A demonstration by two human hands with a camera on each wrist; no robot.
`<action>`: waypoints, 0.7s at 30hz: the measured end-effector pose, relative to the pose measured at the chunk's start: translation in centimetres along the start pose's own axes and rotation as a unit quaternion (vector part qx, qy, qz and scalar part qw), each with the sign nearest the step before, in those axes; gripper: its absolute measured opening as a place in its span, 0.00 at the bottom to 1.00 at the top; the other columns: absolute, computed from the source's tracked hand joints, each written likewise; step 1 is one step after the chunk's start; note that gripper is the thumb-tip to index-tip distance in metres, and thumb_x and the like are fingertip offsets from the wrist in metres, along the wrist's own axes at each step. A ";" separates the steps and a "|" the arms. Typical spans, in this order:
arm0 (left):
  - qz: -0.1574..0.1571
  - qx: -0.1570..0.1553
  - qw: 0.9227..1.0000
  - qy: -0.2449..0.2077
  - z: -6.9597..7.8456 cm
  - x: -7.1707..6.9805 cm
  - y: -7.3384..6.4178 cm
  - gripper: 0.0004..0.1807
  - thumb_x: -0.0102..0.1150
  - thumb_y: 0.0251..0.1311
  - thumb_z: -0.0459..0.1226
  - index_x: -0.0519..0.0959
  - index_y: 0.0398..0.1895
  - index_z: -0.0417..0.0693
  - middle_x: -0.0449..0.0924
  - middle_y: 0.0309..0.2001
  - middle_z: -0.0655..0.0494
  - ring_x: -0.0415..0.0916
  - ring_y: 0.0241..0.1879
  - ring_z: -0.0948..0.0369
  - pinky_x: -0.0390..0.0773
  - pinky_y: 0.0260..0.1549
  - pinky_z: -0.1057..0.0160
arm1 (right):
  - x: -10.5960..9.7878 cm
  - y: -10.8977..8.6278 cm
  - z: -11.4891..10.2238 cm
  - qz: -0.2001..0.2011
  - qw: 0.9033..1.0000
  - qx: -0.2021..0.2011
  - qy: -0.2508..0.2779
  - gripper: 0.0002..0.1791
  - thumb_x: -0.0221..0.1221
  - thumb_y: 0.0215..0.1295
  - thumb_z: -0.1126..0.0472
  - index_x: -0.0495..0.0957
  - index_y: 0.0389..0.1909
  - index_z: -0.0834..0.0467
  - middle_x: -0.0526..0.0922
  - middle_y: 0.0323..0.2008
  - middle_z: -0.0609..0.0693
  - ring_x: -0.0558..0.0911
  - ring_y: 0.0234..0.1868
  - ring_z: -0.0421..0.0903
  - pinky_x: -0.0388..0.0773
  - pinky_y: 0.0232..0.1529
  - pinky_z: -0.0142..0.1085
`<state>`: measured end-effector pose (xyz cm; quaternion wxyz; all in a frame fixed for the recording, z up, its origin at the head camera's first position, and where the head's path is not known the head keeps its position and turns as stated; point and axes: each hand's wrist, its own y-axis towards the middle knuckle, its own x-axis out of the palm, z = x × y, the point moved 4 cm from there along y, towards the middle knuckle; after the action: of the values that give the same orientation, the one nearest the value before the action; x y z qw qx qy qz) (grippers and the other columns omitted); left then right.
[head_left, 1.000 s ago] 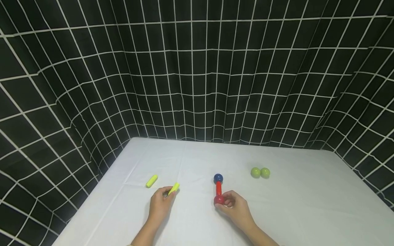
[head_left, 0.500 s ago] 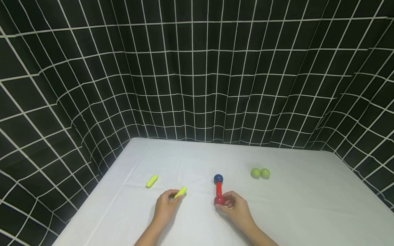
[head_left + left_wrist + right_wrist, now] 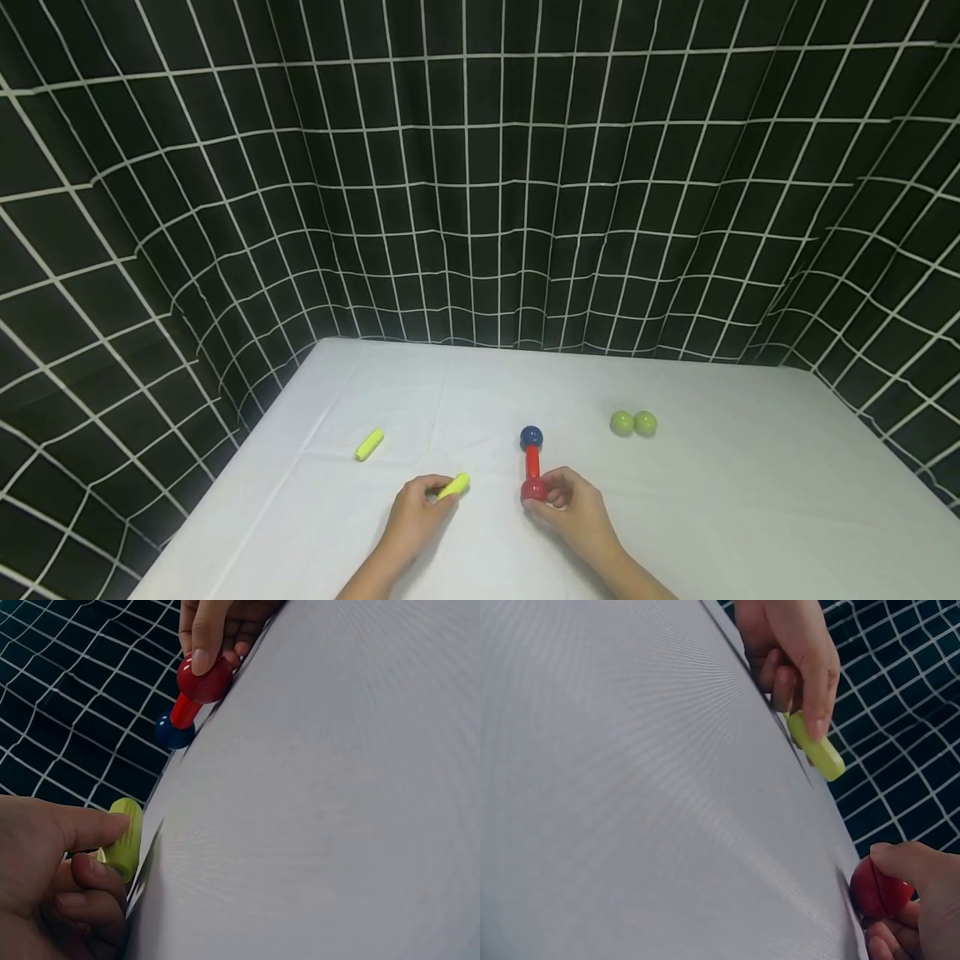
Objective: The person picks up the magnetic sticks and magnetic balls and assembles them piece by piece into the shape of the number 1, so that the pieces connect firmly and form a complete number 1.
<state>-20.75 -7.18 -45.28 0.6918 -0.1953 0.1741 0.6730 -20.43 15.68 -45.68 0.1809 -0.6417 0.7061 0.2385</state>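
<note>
Between thumb and fingers, my left hand [image 3: 417, 515] pinches a yellow-green stick [image 3: 454, 486] low over the white cloth. My right hand [image 3: 576, 508] grips a red ball [image 3: 533, 490] by its side. From that ball a red stick [image 3: 532, 462] runs away from me to a blue ball [image 3: 531, 437], the three joined in a line. The left wrist view shows the held stick [image 3: 127, 844] as ridged, with the red ball [image 3: 204, 679] pinched beyond it. In the right wrist view the red ball [image 3: 880, 889] has a dark groove; the blue ball is out of sight there.
A second yellow-green stick [image 3: 369, 445] lies on the cloth to the left. Two light green balls [image 3: 622, 422] sit side by side at the right. The white-covered table [image 3: 712, 483] is enclosed by a black curtain [image 3: 495, 183] with a white grid.
My left hand has moved right and toward me with the yellow-green stick, closer to the red ball. My right hand keeps its grip on the red ball in about the same place.
</note>
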 end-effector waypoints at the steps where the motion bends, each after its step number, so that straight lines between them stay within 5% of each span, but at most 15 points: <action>1: -0.001 -0.002 1.000 -0.003 0.0 0.0 0.0 0.16 0.62 0.53 0.37 0.79 0.45 0.38 0.80 0.44 0.47 0.74 0.41 0.53 0.74 0.42 0.54 | 0.0 0.0 0.0 0.000 1.000 -0.002 -0.002 0.21 0.72 0.43 0.57 0.77 0.37 0.59 0.81 0.30 0.45 0.75 0.29 0.36 0.74 0.29 0.25; 7: -0.007 0.001 1.000 -0.023 0.1 0.0 -0.1 0.16 0.63 0.52 0.37 0.78 0.43 0.37 0.79 0.37 0.51 0.65 0.24 0.62 0.66 0.20 0.70 | 0.0 0.0 -0.1 -0.001 1.000 0.000 0.010 0.18 0.70 0.46 0.57 0.77 0.37 0.60 0.81 0.29 0.46 0.76 0.28 0.37 0.75 0.29 0.25; 15: -0.035 0.008 0.999 -0.041 0.1 0.9 0.1 0.16 0.62 0.52 0.39 0.79 0.41 0.36 0.79 0.35 0.52 0.71 0.34 0.62 0.71 0.28 0.71 | 0.0 0.0 -0.3 -0.008 1.000 0.009 0.017 0.17 0.68 0.50 0.57 0.77 0.38 0.61 0.80 0.28 0.47 0.76 0.28 0.38 0.75 0.29 0.25; 21: -0.064 -0.003 0.996 -0.064 0.0 1.4 0.0 0.17 0.62 0.53 0.39 0.77 0.41 0.34 0.78 0.35 0.51 0.73 0.31 0.62 0.76 0.26 0.70 | 0.1 0.2 -0.4 -0.008 1.000 0.006 0.017 0.17 0.68 0.50 0.57 0.77 0.38 0.61 0.79 0.28 0.47 0.76 0.28 0.38 0.75 0.28 0.25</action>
<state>-20.74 -5.96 -46.02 0.7423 -0.1647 0.1146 0.6393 -20.59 15.42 -45.42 0.1750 -0.6503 0.7051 0.2219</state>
